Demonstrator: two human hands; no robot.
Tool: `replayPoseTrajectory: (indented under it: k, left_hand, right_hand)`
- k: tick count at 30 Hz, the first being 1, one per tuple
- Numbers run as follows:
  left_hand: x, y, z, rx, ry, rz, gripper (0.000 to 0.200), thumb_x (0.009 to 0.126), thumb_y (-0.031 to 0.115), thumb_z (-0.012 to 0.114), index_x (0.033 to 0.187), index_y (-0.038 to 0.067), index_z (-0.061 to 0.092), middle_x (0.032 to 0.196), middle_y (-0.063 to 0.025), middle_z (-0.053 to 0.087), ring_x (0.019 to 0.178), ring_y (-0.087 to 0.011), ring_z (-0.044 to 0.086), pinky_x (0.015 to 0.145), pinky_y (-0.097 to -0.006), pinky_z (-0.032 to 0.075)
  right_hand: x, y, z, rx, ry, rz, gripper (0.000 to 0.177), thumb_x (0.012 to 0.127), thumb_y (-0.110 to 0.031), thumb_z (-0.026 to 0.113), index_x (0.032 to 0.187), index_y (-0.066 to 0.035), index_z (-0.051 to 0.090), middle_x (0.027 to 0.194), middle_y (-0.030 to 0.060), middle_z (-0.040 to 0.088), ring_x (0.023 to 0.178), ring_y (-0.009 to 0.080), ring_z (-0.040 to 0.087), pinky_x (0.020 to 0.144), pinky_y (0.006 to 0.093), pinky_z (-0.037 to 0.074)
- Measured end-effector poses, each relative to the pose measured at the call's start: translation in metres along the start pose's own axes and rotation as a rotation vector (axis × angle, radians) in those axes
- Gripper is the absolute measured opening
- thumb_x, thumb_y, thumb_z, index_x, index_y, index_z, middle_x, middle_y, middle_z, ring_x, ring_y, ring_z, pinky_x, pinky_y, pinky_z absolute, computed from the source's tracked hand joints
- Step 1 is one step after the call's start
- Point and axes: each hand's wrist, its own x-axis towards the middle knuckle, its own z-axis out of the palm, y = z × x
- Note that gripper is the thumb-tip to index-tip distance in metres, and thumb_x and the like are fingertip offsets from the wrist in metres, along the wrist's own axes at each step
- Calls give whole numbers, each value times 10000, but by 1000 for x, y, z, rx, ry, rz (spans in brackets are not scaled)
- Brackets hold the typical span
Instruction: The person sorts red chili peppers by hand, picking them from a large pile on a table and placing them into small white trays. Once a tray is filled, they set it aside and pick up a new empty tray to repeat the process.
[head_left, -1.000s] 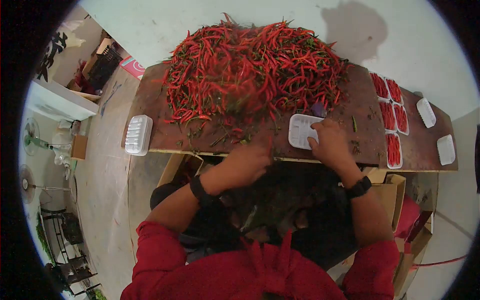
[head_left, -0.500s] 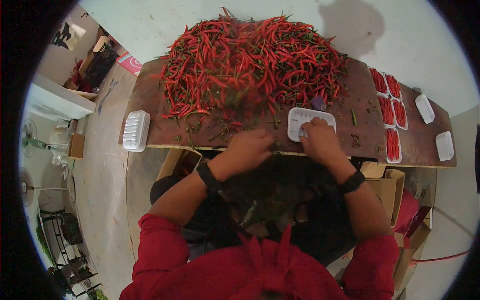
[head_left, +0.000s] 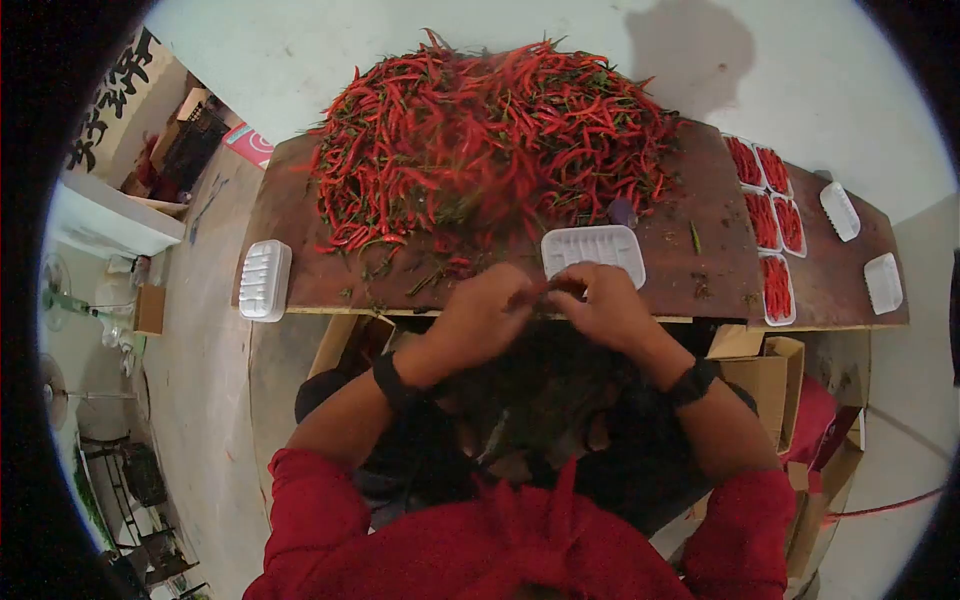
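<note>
My left hand (head_left: pixel 488 312) and my right hand (head_left: pixel 605 308) meet at the table's front edge, fingers closed in a pinch. A dark reddish bit shows between the fingertips, too small and blurred to make out. Right behind my right hand lies a white plastic tray (head_left: pixel 622 250), its ridged bottom showing. A large heap of red chili peppers (head_left: pixel 390 150) with green stems covers the back of the brown table (head_left: pixel 700 200); its middle looks smeared. A small purple object (head_left: pixel 621 212) lies between heap and tray.
White trays filled with red chilies (head_left: pixel 776 287) stand at the right. Two white trays (head_left: pixel 840 211) lie farther right. A stack of white trays (head_left: pixel 265 281) is at the left edge. One green chili (head_left: pixel 695 237) and stem scraps lie about. Cardboard boxes (head_left: pixel 765 385) stand below.
My right hand has left the inside of the tray and come left to my left hand. Both hands now pinch together. The tray appears shifted left and turned slightly.
</note>
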Motion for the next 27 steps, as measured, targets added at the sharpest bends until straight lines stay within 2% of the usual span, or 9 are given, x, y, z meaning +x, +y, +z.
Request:
replayPoseTrajectory:
  k: [6,9,10,12,14,19,21,25,27]
  left_hand:
    - [4,10,11,-82,-31,101,260,739,56,665,960,33,530,891,-140,558,816,-313,582,695,-368,471]
    - [7,13,7,-101,19,58,250,755,64,660,982,32,560,924,-140,590,829,-310,601,713,-359,480]
    - [7,12,6,-135,-12,-38,241,766,72,654,989,29,572,930,-142,602,840,-309,607,725,-357,481]
    - [7,11,7,-169,-50,-126,235,777,79,648,996,25,584,937,-144,614,851,-307,613,736,-354,482]
    - [7,9,11,-100,16,-35,193,794,101,636,968,24,605,876,-133,615,735,-250,610,647,-323,480]
    - [9,11,11,-137,-22,-83,179,799,109,637,955,23,621,866,-133,631,762,-239,621,660,-318,479]
    - [10,11,12,-185,-34,-138,170,801,114,638,942,21,623,860,-134,637,774,-238,625,664,-319,479]
    - [13,12,16,-163,-66,-195,169,810,146,633,916,14,621,827,-143,640,770,-244,631,670,-330,476]
    - [14,7,21,-169,-71,-215,171,815,158,632,902,12,617,814,-147,637,756,-246,631,663,-335,473]
  right_hand:
    - [-8,-6,3,290,-3,129,258,768,-237,637,886,-10,670,816,183,658,771,304,644,713,377,489]
    - [-7,-2,0,360,129,96,264,774,-242,636,879,-2,664,784,171,660,725,266,648,680,355,488]
    - [-6,-2,-4,354,140,104,264,774,-242,636,879,-2,664,784,171,660,725,266,648,680,355,488]
    - [-5,-2,-11,372,37,147,254,824,-196,609,920,34,656,810,77,665,782,105,602,718,280,478]
    - [-4,1,-10,400,38,158,252,822,-195,609,922,31,655,818,78,665,785,107,602,720,280,477]
    - [-6,0,-10,453,34,151,252,819,-187,609,922,39,647,831,76,663,796,107,599,721,282,477]
    - [-7,-1,-7,447,134,83,231,775,-198,622,887,0,660,825,171,664,764,260,651,708,352,493]
    - [-15,-15,-13,327,150,51,199,772,-176,625,873,-7,652,839,165,653,791,295,640,717,374,492]
    - [-17,-11,-8,131,252,-151,172,773,-168,626,873,-27,627,849,159,633,802,326,616,708,402,484]
